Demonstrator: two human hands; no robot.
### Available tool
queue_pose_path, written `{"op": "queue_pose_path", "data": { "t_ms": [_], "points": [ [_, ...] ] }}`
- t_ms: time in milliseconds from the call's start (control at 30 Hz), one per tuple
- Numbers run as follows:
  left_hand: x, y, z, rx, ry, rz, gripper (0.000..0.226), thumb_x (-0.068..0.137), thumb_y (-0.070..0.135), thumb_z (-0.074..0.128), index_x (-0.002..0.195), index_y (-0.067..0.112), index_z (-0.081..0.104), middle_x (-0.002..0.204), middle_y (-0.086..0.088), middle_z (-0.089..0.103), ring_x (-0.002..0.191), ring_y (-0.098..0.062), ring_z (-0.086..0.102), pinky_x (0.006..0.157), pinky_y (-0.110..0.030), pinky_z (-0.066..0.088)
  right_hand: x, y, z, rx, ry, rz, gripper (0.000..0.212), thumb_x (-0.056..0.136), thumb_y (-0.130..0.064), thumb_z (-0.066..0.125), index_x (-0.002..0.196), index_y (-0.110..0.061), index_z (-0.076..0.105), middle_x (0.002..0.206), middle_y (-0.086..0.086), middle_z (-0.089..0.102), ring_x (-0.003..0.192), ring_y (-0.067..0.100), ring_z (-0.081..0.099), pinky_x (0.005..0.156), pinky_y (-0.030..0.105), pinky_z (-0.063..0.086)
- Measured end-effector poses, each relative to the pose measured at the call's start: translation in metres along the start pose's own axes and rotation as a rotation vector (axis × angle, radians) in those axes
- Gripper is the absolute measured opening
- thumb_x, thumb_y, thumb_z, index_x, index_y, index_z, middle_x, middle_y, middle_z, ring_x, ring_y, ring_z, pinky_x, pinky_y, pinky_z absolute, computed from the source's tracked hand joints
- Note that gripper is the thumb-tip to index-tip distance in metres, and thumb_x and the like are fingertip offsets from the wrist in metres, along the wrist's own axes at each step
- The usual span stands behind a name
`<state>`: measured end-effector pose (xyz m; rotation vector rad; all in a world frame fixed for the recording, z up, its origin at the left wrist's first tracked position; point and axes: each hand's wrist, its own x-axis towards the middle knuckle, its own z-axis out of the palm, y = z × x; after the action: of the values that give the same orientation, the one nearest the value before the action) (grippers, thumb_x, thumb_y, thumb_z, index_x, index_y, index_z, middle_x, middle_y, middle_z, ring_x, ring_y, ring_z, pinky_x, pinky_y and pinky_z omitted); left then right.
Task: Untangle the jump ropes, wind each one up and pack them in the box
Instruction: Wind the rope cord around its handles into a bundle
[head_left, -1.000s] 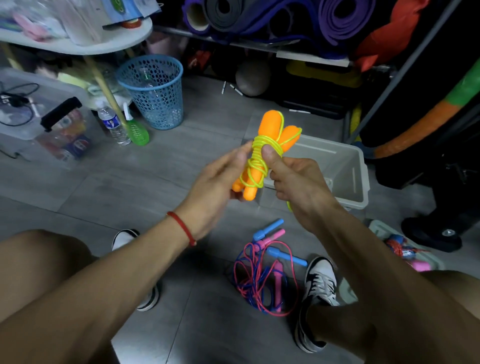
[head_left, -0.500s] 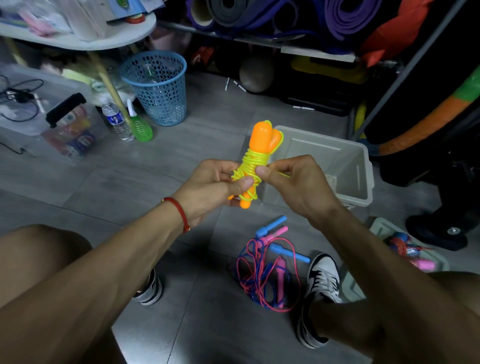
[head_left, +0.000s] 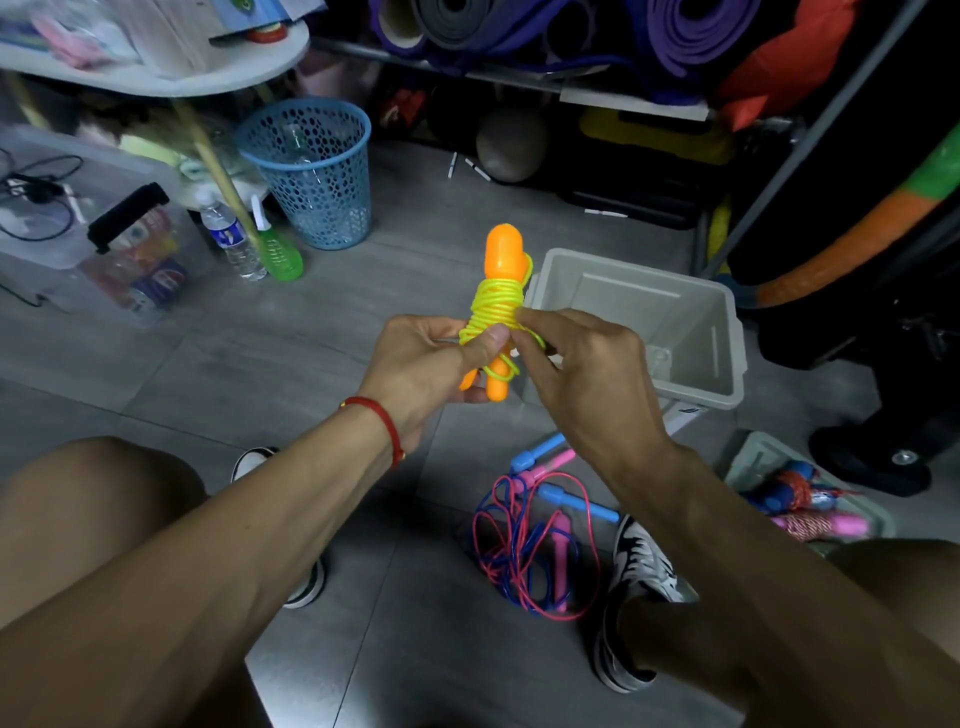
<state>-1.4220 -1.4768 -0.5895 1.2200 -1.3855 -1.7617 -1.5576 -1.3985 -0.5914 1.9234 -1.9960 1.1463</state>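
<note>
left hand (head_left: 431, 364) gripping wound jump rope (head_left: 496, 317) | right hand (head_left: 582, 374) pinching springy cord end | light, slippery; likely best holding the handles

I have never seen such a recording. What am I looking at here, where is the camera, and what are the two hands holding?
There is no machine: a person sits on the floor and works with bare hands. The camera is worn on the head and looks down, so you see both arms and knees. The left hand grips an orange-handled jump rope with its yellow cord wound round the handles. The right hand pinches the cord near its end. Behind it stands an open grey box. On the floor between the shoes lies a tangle of pink and blue ropes, not yet wound.
</note>
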Motion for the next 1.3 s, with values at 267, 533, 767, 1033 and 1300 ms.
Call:
{"op": "queue_pose_path", "data": {
  "t_ms": [267, 533, 767, 1033, 1300],
  "points": [
    [-0.003, 0.008, -0.010, -0.024, -0.136, -0.019, 0.023, 0.093, 0.008, 0.065, 0.112, -0.004, 0.070, 0.100, -0.023, 0.073, 0.083, -0.028, 0.069, 0.086, -0.044, 0.060, 0.001, -0.001, -0.006, -0.004, -0.233, -0.029, 0.046, 0.096, -0.020, 0.048, 0.138, -0.003, 0.055, 0.106, 0.015, 0.062, 0.090, 0.033, 0.062, 0.079, 0.043, 0.053],
    [-0.008, 0.008, -0.013, 0.082, -0.152, 0.027, 0.024, 0.086, -0.010, 0.065, 0.109, -0.005, 0.070, 0.100, -0.022, 0.074, 0.086, -0.031, 0.072, 0.084, -0.039, 0.061, 0.001, 0.003, -0.006, -0.020, -0.344, -0.058, 0.049, 0.098, -0.017, 0.060, 0.143, -0.002, 0.047, 0.106, 0.016, 0.055, 0.087, 0.033, 0.058, 0.077, 0.039, 0.050],
    [-0.007, 0.009, -0.006, 0.096, -0.080, 0.024, 0.025, 0.081, -0.011, 0.068, 0.106, -0.008, 0.068, 0.097, -0.024, 0.073, 0.079, -0.028, 0.072, 0.075, -0.036, 0.062, 0.002, -0.001, -0.003, -0.024, -0.313, -0.011, 0.040, 0.102, -0.015, 0.053, 0.139, 0.000, 0.050, 0.103, 0.016, 0.054, 0.086, 0.031, 0.057, 0.074, 0.038, 0.049],
    [-0.006, 0.004, 0.001, 0.070, -0.033, -0.041, 0.016, 0.084, -0.010, 0.066, 0.101, -0.012, 0.067, 0.087, -0.023, 0.070, 0.076, -0.028, 0.069, 0.077, -0.041, 0.062, 0.013, -0.002, -0.011, -0.169, -0.457, -0.057, 0.037, 0.093, -0.003, 0.055, 0.129, 0.006, 0.054, 0.100, 0.022, 0.055, 0.084, 0.039, 0.056, 0.074, 0.047, 0.047],
    [-0.010, 0.007, 0.008, 0.049, 0.070, -0.080, 0.035, 0.081, -0.008, 0.072, 0.105, 0.004, 0.049, 0.085, -0.018, 0.062, 0.067, -0.024, 0.067, 0.064, -0.038, 0.063, 0.013, 0.007, 0.000, -0.286, -0.456, -0.145, 0.020, 0.080, 0.005, 0.067, 0.100, 0.006, 0.061, 0.078, 0.018, 0.056, 0.067, 0.039, 0.056, 0.059, 0.039, 0.045]
  ]
}}
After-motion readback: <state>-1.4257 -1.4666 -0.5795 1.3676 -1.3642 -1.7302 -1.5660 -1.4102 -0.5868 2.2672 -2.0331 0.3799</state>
